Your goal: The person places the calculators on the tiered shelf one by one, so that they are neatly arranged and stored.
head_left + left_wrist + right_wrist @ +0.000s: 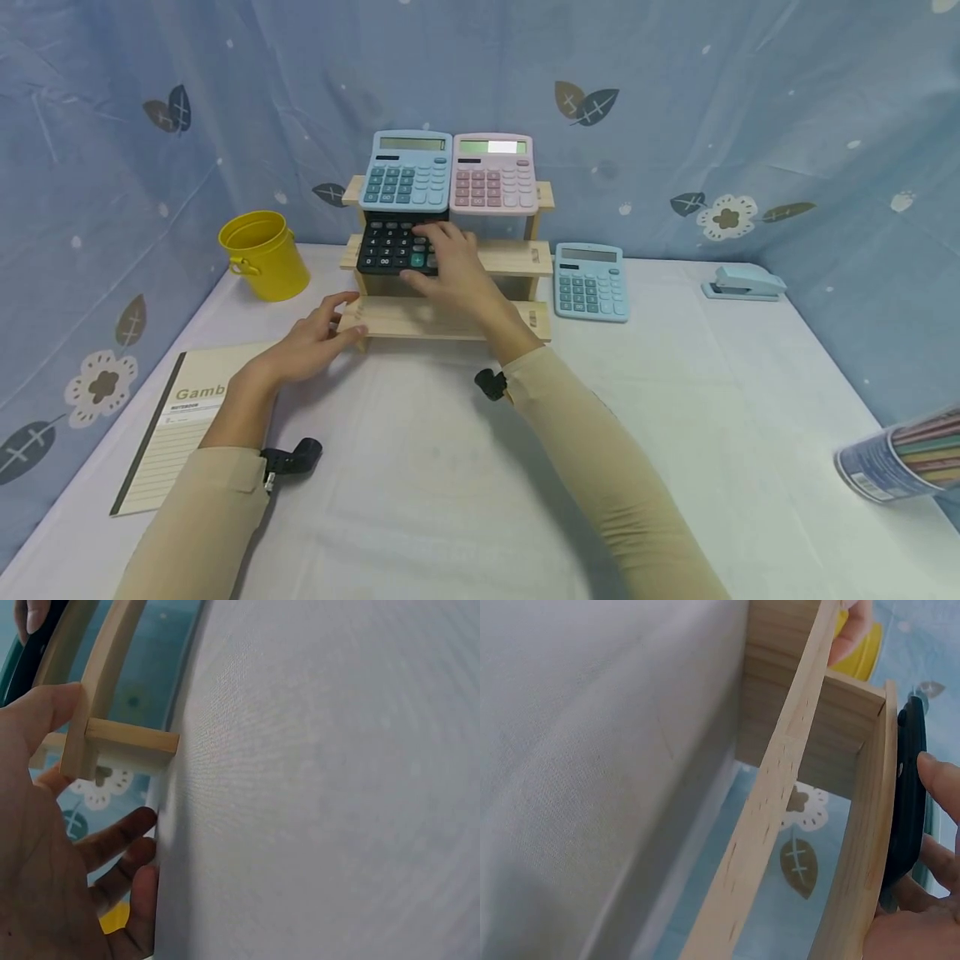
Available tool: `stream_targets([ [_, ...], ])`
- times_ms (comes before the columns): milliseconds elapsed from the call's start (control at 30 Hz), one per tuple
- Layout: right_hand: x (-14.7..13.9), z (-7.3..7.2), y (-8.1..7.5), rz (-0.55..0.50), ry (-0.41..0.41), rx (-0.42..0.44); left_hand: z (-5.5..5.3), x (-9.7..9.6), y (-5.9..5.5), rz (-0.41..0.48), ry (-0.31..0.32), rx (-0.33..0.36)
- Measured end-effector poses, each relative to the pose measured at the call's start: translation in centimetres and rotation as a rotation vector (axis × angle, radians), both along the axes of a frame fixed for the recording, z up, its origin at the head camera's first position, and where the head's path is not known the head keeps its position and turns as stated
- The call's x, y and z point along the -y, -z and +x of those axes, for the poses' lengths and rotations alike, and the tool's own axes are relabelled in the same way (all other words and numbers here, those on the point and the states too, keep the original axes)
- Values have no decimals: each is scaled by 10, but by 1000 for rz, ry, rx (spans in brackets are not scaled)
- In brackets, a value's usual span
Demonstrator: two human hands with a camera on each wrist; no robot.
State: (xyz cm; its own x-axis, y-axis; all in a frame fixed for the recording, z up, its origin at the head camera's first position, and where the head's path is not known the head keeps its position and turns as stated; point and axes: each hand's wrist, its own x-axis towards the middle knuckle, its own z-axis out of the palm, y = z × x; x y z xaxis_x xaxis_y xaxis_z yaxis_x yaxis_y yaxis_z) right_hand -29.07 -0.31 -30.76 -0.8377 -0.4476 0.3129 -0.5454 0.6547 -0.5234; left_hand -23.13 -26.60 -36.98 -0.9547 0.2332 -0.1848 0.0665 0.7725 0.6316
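A black calculator (386, 246) leans on the middle step of a three-step wooden shelf rack (442, 318). My right hand (453, 262) holds the calculator at its right side, thumb low and fingertips over the keys. In the right wrist view, the calculator (909, 795) stands against the step's front edge. The left hand (311, 342) pinches the left end of the lowest step between thumb and index finger. Its other fingers are loosely bent beside the rack (101, 690) in the left wrist view. On the top step, a blue calculator (408, 171) stands beside a pink calculator (493, 172).
Right of the rack, another blue calculator (590, 283) leans back. A light blue stapler (744, 283) lies farther right, with a can of coloured pencils (892, 462) at the right edge. At left are a yellow bucket (266, 258) and a notebook (180, 425). Patterned cloth hangs behind.
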Motion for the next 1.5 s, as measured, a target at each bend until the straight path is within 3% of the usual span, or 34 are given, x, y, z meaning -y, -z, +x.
stream_targets([
  [767, -5, -1, 1, -16, -27, 8, 0, -2, -1, 10, -5, 3],
  [1000, -19, 7, -3, 46, -93, 4, 0, 0, -3, 1, -6, 2],
  [1233, -37, 16, -10, 100, -212, -74, -1, 0, -1, 0, -4, -1],
  [1500, -64, 30, -20, 141, -243, -85, 0, 0, -1, 2, -7, -5],
])
